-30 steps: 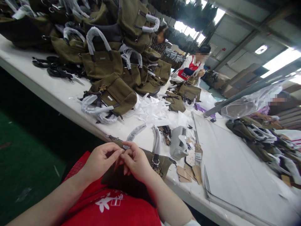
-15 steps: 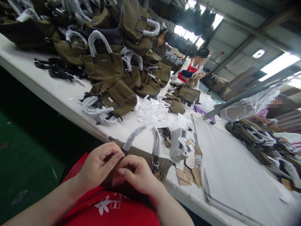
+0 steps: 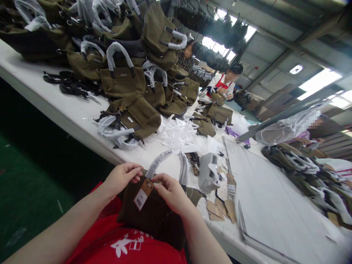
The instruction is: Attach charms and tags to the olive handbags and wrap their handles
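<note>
An olive bag point(image 3: 162, 212) with plastic-wrapped handles point(image 3: 183, 169) leans at the table's front edge against a red apron. A brown hang tag with a white barcode label point(image 3: 142, 198) lies against its upper side. My right hand point(image 3: 169, 190) pinches at the tag's top end, thumb and forefinger together. Just left of it, my left hand point(image 3: 125, 178) is raised at the bag's top edge with thumb and forefinger pressed together; what it holds is too small to make out.
Olive bags point(image 3: 122, 80) are piled at the back left, beside black straps point(image 3: 72, 86). White scraps point(image 3: 180, 132), a grey box-shaped dispenser point(image 3: 208, 172) and brown tags point(image 3: 221, 211) lie ahead. Two people stand behind the table; another person is at the right.
The bag's side and the hang tag now show between my hands. My left hand has moved slightly up and left, and my right hand slightly up. The person in red behind has shifted their arms.
</note>
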{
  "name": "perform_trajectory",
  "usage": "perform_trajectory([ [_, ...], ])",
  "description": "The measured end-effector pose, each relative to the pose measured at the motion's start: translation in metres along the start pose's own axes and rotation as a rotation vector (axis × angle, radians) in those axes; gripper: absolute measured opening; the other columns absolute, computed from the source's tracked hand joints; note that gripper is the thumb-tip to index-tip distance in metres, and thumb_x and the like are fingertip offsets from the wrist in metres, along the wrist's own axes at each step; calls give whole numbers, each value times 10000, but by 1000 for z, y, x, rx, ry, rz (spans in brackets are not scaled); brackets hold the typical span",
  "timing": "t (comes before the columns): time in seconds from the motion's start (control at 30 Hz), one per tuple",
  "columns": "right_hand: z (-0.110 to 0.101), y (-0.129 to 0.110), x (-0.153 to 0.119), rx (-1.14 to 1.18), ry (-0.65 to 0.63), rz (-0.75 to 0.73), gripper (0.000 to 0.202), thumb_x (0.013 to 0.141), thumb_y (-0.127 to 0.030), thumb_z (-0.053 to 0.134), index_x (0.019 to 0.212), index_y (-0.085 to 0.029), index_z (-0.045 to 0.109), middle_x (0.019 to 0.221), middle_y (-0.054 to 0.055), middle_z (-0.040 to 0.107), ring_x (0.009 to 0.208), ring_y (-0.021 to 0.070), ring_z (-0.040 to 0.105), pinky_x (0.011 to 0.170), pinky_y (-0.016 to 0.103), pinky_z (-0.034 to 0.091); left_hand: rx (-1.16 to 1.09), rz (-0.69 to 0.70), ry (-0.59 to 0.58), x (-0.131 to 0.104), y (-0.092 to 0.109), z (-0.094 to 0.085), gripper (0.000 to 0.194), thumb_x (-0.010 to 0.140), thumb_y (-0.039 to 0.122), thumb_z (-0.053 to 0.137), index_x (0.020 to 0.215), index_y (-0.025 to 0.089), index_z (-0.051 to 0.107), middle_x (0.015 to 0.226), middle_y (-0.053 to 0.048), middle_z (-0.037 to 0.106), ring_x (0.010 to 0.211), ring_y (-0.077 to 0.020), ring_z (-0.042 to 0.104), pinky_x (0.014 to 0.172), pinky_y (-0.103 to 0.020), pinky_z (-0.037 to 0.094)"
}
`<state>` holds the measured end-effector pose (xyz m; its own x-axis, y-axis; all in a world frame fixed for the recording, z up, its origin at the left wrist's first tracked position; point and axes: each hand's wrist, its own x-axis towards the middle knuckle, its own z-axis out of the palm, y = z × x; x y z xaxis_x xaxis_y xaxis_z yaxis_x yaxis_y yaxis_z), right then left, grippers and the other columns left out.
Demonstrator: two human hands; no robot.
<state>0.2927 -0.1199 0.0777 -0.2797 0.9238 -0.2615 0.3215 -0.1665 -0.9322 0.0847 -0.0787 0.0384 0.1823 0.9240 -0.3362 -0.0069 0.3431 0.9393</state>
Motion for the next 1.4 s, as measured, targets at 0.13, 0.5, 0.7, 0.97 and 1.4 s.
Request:
perform_trajectory([
  [0.13,-2,6,6,410,38,141,341,760,-459,729,817,-152,592,607,-44,572,455,59,481,421,163,336,215,83,1,14,-5,18,385,834,509,542,920,153,661,485,23,577,409,-115,497,423,-198,367],
  [0.5,-3,23,11,764,177,206,431,725,-487,769,901,-116,635,643,-13,623,481,67,593,420,139,439,-24,-21,-270,7,-6,21,415,795,522,613,938,132,616,556,33,590,333,-36,359,369,-166,193],
  [0.7,12,27,37,375,-15,280,291,789,-418,657,729,-146,571,455,-68,515,296,38,406,296,130,265,-74,29,-225,0,-18,25,341,847,503,569,875,165,535,581,53,584,323,-29,357,355,-156,211],
  [0.97,4,20,42,570,-75,216,363,639,-398,797,793,-104,652,680,46,669,562,86,614,543,160,489,-20,183,-55,-14,-16,27,240,856,411,601,875,173,618,719,-1,684,598,-117,610,539,-191,456],
  [1.4,1,6,50,-304,-169,-86,303,844,-424,590,684,-194,706,671,18,673,676,165,611,642,271,483,466,562,-126,-45,-9,36,189,925,177,480,893,199,665,870,-2,724,800,-140,673,743,-218,482],
])
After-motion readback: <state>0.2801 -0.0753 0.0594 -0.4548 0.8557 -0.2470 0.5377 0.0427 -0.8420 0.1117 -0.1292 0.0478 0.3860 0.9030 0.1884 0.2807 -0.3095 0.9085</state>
